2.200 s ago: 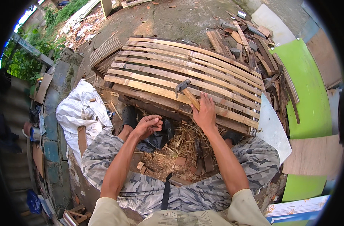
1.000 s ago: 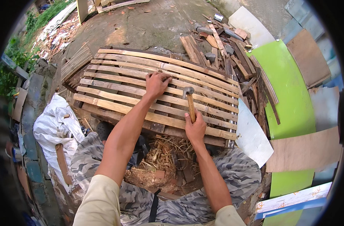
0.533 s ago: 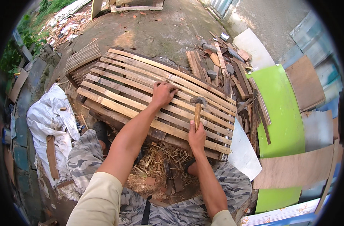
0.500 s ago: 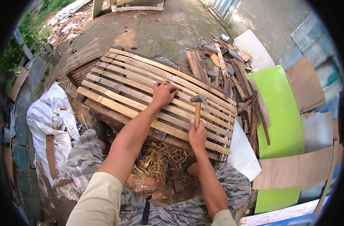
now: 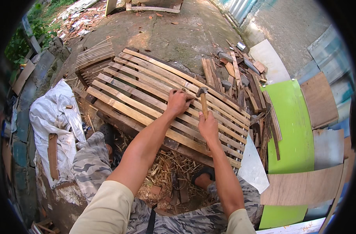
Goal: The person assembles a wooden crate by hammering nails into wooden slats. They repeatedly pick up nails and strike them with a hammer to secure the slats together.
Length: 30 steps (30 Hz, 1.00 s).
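Observation:
A slatted wooden panel, made of long pale strips across a darker frame, lies in front of me at a slant. My left hand rests over its middle slats, fingers pinched together and pointing right; whatever is between them is too small to make out. A hammer with a wooden handle and dark metal head is gripped in my right hand. Its head hovers just right of my left fingertips, over the slats.
A smaller slatted piece stands beyond the panel's left end. Scrap wood is piled at the right, next to a green sheet. A white sack lies at my left. Wood shavings cover the ground between my feet.
The hammer has moved left and away from me, so its head is closer to my left fingers. My left hand stays at about the same slats. The whole view has shifted slightly.

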{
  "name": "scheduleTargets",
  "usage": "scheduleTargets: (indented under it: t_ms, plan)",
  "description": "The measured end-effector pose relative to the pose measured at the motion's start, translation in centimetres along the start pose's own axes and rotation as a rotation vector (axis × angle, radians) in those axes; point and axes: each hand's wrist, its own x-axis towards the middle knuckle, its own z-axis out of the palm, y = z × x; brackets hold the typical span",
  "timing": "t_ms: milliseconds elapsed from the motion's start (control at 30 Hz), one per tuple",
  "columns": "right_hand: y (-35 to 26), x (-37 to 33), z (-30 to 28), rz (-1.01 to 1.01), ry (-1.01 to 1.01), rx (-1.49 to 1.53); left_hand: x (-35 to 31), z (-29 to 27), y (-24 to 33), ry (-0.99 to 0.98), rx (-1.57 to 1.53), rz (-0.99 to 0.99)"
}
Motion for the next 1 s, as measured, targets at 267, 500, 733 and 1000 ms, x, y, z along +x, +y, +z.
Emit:
scheduleTargets:
  t_ms: [267,500,733,1000]
  plan:
    - [-0.5,0.1,0.2,0.005,0.031,0.049,0.1,0.3,0.1,0.024,-0.034,-0.008]
    - [-2.0,-0.3,-0.1,0.02,0.029,0.116,0.0,-0.3,-0.5,0.015,0.0,-0.028]
    - [-2.1,-0.7,-1.3,0.014,0.082,0.142,-0.4,0.1,-0.5,0.051,0.004,0.012]
    - [-1.7,-0.2,-0.6,-0.012,0.009,0.1,-0.1,0.0,-0.7,0.036,0.002,0.013]
